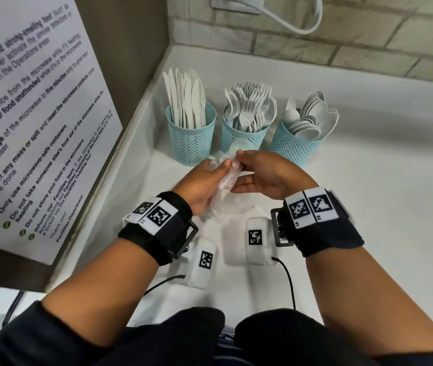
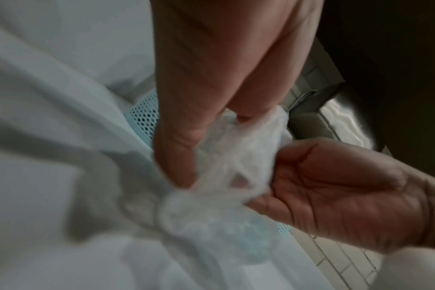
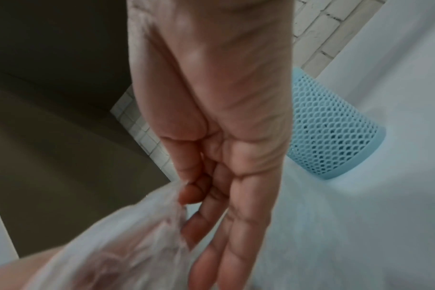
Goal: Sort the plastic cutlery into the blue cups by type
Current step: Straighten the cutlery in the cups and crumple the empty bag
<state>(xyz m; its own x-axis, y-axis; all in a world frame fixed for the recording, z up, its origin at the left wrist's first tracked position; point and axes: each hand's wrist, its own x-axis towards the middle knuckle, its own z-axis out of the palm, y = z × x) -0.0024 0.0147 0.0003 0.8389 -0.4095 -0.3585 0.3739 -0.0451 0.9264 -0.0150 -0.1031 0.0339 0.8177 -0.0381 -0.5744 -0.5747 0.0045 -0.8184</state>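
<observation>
Knives, forks, spoons fill three blue cups; both hands clutch a clear plastic bag.

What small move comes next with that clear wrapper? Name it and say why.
Probably set the wrapper aside. Both hands, left and right, grip it in front of the cups. Knives, forks and spoons already stand sorted, and no loose cutlery shows.

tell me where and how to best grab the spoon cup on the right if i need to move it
Grip the spoon cup round its lower mesh wall, coming from its open right side. This seems best because the spoon bowls fan over the rim, and the fork cup stands close on its left.
</observation>
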